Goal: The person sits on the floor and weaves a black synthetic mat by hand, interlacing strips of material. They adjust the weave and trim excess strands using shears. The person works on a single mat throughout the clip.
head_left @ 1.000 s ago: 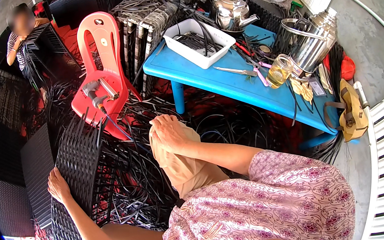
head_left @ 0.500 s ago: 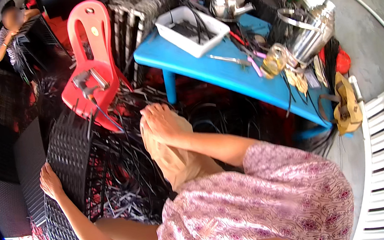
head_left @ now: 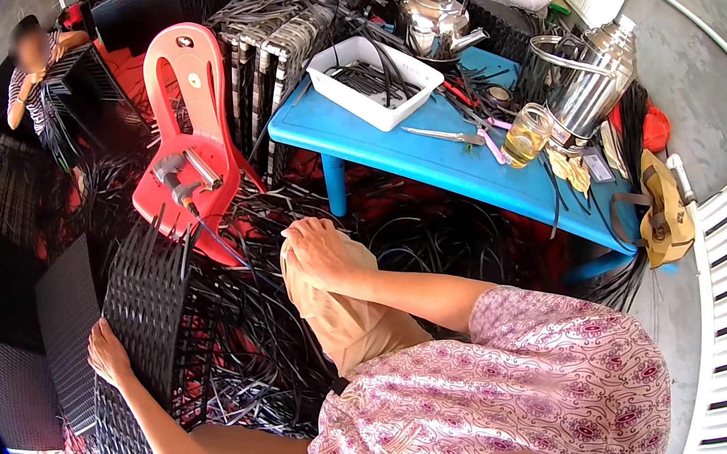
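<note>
My left hand (head_left: 108,354) lies along the left edge of a black woven strip panel (head_left: 131,307), fingers stretched out against it. The panel leans beside my left leg, with loose strip ends sticking out at its top. My right hand (head_left: 320,251) rests on my raised knee in tan trousers (head_left: 339,312), its fingers laid over the cloth and nothing in them. Beyond the panel, a corded power tool (head_left: 181,182) with a metal barrel lies on the seat of a red plastic chair (head_left: 187,84).
A blue table (head_left: 340,140) bears a white tray (head_left: 384,114) of black strips, a kettle (head_left: 434,24), a knife (head_left: 444,134), a glass jar (head_left: 527,136) and a steel flask (head_left: 592,81). Black strips (head_left: 421,227) litter the floor. Two people work farther back.
The whole view has shifted slightly, so the scene sits a little lower and to the right. Both my hands keep their places on the panel and the knee.
</note>
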Available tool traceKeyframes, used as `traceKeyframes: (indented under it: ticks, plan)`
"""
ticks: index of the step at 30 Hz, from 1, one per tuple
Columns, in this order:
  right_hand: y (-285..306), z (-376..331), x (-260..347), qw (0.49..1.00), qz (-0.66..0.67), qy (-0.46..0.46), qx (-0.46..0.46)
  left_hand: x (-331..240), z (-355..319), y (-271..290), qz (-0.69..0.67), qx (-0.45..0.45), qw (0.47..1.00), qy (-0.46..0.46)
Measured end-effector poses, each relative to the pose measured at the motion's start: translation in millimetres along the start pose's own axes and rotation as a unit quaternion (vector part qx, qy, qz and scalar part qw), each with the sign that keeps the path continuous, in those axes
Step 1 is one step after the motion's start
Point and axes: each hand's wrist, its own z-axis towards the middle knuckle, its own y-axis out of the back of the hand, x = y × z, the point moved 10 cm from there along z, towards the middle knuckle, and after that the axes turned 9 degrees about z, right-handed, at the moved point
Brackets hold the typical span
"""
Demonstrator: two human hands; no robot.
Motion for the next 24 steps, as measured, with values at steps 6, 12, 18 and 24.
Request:
traceKeyframes:
  ticks: [6,12,18,24]
  plan:
    - [-1.0,0.2,-0.9,1.0,0.003,0.001,-0.003,-0.4,0.3,-1.1,0.001,0.009,1.0,0.001]
    - [-0.8,-1.4,-0.8,0.999,-0.018,0.022,-0.038,0.0,0.2,-0.7,-0.001,-0.003,1.0,-0.003]
    - [-0.1,0.0,-0.5,1.0,-0.01,0.005,-0.01,1.7,1.5,-3.3,-0.005,-0.012,1.0,-0.006]
    - [-0.2,0.0,-0.8,1.0,-0.004,0.001,-0.004,3.5,2.4,-4.6,-0.004,-0.01,1.0,0.001]
